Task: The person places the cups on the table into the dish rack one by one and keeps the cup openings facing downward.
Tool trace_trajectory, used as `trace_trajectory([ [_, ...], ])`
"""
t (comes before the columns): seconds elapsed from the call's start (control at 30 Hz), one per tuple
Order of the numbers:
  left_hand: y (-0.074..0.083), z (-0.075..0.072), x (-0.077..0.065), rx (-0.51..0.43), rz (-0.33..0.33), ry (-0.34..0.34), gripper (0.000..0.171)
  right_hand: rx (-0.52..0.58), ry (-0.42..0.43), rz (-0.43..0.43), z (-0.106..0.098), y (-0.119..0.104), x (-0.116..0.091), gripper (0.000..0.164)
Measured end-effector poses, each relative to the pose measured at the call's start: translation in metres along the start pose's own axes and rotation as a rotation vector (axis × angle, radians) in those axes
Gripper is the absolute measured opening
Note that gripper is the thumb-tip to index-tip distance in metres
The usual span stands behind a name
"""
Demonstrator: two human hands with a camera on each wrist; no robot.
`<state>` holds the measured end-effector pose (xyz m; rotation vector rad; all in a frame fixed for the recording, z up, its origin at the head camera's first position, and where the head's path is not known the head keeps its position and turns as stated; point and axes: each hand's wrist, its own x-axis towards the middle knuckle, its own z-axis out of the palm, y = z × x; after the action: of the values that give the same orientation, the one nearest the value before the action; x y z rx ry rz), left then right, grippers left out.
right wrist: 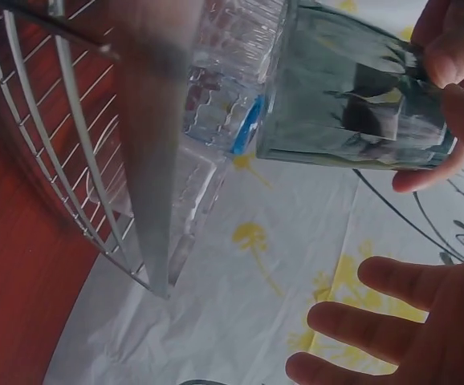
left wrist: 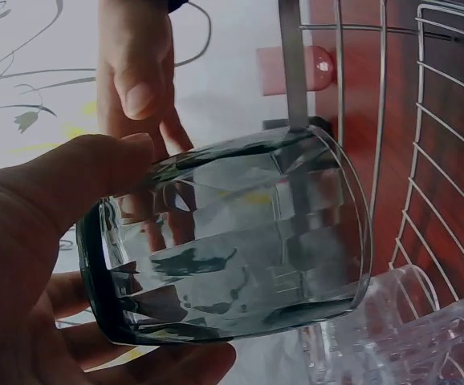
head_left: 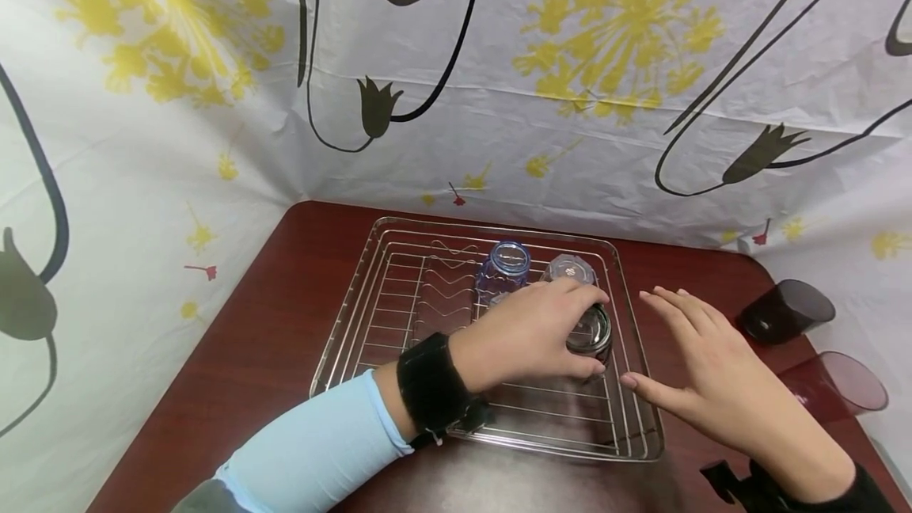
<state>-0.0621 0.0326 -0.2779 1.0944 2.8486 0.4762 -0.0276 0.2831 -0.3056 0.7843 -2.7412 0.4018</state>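
My left hand (head_left: 523,335) grips a grey-tinted glass tumbler (head_left: 593,332) over the right part of a wire dish rack (head_left: 356,315). The left wrist view shows the tumbler (left wrist: 240,241) with its thick base toward the palm and its rim toward the rack. Thumb and fingers lie on opposite sides of it. Just right of the rack, my right hand (head_left: 712,374) is held up with fingers extended. In the right wrist view the spread fingers (right wrist: 368,333) hold nothing, and the thumb overlaps the tumbler's edge; I cannot tell whether it touches.
A blue-tinted glass (head_left: 502,269) and a clear glass (head_left: 570,269) stand upside down toward the rack's back. Right of the rack, a dark tumbler (head_left: 787,311) and a reddish tumbler (head_left: 837,386) lie tilted by the table's edge. Patterned sheeting (head_left: 456,149) surrounds the table.
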Motion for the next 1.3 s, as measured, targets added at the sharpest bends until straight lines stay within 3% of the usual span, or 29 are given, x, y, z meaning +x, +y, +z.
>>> trace_trajectory([
  [0.63, -0.005, 0.025, 0.028, 0.001, -0.028, -0.042, 0.073, -0.033, -0.014, 0.025, 0.008, 0.014, -0.007, 0.102],
  [0.93, -0.005, 0.033, 0.037, 0.031, -0.059, -0.071, 0.074, -0.048, -0.029, 0.034, 0.012, 0.017, -0.009, 0.101],
  [1.3, -0.005, 0.038, 0.042, 0.060, -0.047, -0.103, 0.073, -0.036, -0.027, 0.046, 0.015, 0.020, -0.013, 0.101],
])
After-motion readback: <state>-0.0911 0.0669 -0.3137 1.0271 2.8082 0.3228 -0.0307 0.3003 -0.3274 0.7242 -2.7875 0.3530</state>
